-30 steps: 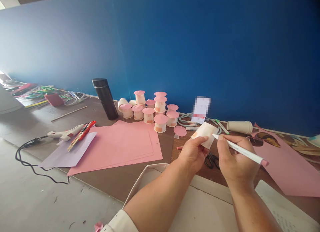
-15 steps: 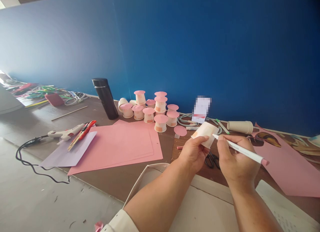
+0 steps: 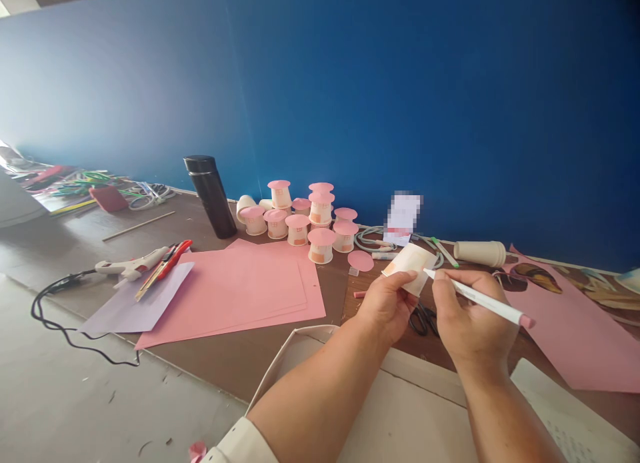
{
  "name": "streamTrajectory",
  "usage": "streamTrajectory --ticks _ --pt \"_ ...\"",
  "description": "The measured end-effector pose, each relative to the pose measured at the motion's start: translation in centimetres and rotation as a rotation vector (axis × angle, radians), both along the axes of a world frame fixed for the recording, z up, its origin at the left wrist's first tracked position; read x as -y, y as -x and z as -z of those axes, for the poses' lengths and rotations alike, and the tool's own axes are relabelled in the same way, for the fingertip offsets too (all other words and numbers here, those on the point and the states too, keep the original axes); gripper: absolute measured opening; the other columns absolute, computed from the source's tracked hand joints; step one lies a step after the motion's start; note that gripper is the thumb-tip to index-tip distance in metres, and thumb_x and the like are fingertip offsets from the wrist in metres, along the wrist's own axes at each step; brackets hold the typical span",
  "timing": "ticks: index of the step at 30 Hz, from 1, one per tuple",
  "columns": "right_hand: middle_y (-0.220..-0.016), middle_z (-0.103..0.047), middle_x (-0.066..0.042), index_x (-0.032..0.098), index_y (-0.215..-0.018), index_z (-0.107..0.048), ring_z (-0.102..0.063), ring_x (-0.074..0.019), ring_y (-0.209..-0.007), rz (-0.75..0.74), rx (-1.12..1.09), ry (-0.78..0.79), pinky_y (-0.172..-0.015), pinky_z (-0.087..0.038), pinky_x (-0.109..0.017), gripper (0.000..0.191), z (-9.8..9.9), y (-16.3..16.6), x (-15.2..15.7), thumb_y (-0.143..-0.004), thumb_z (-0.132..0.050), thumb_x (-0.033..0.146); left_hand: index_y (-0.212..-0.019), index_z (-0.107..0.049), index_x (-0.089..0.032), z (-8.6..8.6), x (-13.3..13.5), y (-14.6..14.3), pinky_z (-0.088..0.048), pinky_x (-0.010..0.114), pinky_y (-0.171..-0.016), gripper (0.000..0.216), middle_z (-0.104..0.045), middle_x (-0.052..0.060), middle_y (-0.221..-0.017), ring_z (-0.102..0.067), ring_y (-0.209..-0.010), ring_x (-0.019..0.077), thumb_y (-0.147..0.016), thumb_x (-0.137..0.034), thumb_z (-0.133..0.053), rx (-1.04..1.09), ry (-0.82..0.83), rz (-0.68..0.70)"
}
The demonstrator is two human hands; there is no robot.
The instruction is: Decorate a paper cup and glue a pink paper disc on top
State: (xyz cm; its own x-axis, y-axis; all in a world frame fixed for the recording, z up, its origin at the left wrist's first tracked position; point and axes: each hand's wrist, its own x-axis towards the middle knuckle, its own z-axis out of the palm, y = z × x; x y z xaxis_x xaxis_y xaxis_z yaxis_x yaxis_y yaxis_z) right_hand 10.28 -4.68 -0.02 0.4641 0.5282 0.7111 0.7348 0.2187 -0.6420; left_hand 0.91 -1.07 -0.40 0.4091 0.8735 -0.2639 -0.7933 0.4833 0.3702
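Note:
A white paper cup (image 3: 416, 258) lies tilted in my left hand (image 3: 387, 306), the thumb pressed on its side next to an orange patch. My right hand (image 3: 473, 313) grips a white marker (image 3: 483, 298) with a pink end. The marker's tip is at the cup's side; whether it touches I cannot make out. Behind my left hand stand several small paper-cup houses (image 3: 321, 244) with pink round roofs, some stacked. A loose pink paper disc (image 3: 361, 261) lies beside them. Black-handled scissors (image 3: 423, 320) are partly hidden below my hands.
Pink sheets (image 3: 240, 290) lie left, with a purple sheet (image 3: 145, 303), a utility knife (image 3: 165, 268) and a glue gun (image 3: 133, 266). A black flask (image 3: 213, 200) stands behind. Stacked cups (image 3: 480, 253), sunglasses (image 3: 537, 278) and another pink sheet (image 3: 575, 343) are right. A white box (image 3: 400, 410) is near me.
The marker and my right hand have shifted very slightly left along the cup. My left hand and the cup stay almost where they were.

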Motion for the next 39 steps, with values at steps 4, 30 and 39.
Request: streamTrajectory --ticks 4,30,39 --pt "-0.076 -0.071 -0.007 0.02 -0.08 -0.066 -0.065 -0.0211 -0.069 0.002 0.001 0.005 -0.067 -0.054 -0.034 0.018 0.1 0.0 -0.1 -0.082 -0.064 0.037 -0.09 -0.071 -0.009 0.0 0.0 0.0 -0.046 0.015 -0.057 0.018 -0.071 0.009 -0.091 -0.063 -0.071 0.0095 -0.073 -0.003 -0.068 0.002 0.005 0.0" --pt "-0.079 -0.072 -0.007 0.017 -0.086 -0.07 -0.066 -0.0191 -0.07 -0.081 -0.016 -0.05 -0.064 -0.053 -0.032 0.022 0.7 0.2 -0.3 -0.085 -0.068 0.039 -0.087 -0.071 -0.012 0.7 -0.1 -0.4 -0.034 0.022 -0.061 0.037 -0.066 0.003 -0.081 -0.053 -0.07 0.0097 -0.054 -0.022 -0.085 -0.114 -0.165 -0.009" --pt "-0.078 -0.071 -0.007 0.017 -0.083 -0.068 -0.069 -0.0218 -0.074 -0.036 0.006 -0.029 -0.07 -0.055 -0.034 0.022 0.6 0.2 -0.3 -0.085 -0.066 0.04 -0.09 -0.072 -0.012 0.7 -0.1 -0.5 -0.032 0.023 -0.06 0.042 -0.068 0.005 -0.086 -0.054 -0.071 0.0105 -0.052 -0.021 -0.086 -0.138 -0.153 -0.001"
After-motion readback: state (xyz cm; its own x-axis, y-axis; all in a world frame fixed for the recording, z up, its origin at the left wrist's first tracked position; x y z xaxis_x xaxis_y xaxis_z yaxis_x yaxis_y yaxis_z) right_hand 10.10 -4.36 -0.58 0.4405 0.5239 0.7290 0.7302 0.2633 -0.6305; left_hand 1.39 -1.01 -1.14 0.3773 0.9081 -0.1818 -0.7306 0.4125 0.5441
